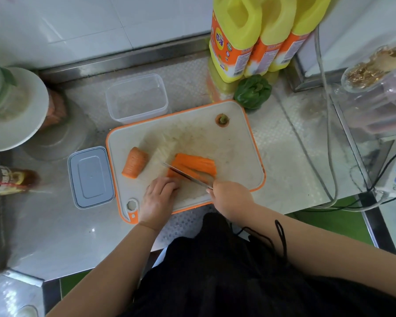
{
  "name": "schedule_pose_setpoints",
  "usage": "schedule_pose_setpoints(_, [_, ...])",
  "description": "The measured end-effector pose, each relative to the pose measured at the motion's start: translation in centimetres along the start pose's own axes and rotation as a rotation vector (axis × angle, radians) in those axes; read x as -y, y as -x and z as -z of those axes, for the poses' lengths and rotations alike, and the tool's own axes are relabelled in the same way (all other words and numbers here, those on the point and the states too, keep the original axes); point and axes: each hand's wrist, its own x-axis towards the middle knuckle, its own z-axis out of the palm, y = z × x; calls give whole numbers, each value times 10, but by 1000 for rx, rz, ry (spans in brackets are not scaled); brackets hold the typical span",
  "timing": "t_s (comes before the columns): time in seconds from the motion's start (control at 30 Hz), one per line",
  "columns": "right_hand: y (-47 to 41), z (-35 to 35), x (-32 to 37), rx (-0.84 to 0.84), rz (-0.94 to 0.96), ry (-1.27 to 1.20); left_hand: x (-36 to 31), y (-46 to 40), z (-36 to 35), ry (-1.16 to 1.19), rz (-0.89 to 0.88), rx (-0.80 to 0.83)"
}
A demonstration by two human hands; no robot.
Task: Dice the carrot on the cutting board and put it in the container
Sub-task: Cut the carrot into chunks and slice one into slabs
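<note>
Carrot slabs (196, 165): orange, cut lengthwise, lying together near the middle of the cutting board (233, 152); white board, orange rim, set askew on the steel counter (55, 236).
Knife (188, 176): blade laid slantwise across the near end of the slabs, tip toward the left.
Right hand (229, 197): fingers curled round the knife handle, forearm coming in from the lower right.
Left hand (159, 195): palm down at the slabs' near left end, fingers bent, tips on the carrot; whether they pinch it cannot be told.
Carrot chunk (135, 165): uncut, to the left on the board, apart from the slabs.
Carrot top (222, 120): at the board's far right corner.
Container (137, 98): clear plastic, just beyond the board's far left edge.
Lid (90, 177): grey, flat, beside the board's left edge.
Green vegetable (253, 91): past the far right corner, before three yellow bottles (256, 37).
</note>
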Motion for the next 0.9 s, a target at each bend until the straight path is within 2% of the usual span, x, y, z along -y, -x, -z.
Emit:
schedule_pose_setpoints(0.07, [4,-3,-3,-28,21,39,-3,-4,11,-43,-25,-47])
schedule_pose_setpoints(0.17, [7,-7,-4,-60,22,79,-6,-27,26,-38,45,-139])
schedule_pose_setpoints(0.23, [9,-8,-3,-71,18,91,-11,-54,34,-8,70,-113])
schedule_pose_setpoints(0.3, [9,-10,-2,-82,13,90,-19,-86,39,-57,75,111])
schedule_pose_setpoints(0.4, [9,-9,-2,-95,-7,75,-31,-129,38,-286,200,620])
schedule_pose_setpoints(0.5, [10,-10,-3,-97,2,74,-34,-149,31,-352,395,806])
schedule_pose_setpoints(0.57, [11,-8,-4,-103,2,62,-33,-153,29,-420,410,876])
schedule_pose_setpoints(0.73, [12,-4,-4,-98,6,41,-29,-153,30,-501,419,840])
schedule_pose_setpoints(0.8, [12,-4,-5,-104,6,32,-28,-152,31,-497,409,812])
schedule_pose_setpoints(0.9, [12,-5,-6,-113,16,40,-24,-149,32,-442,344,853])
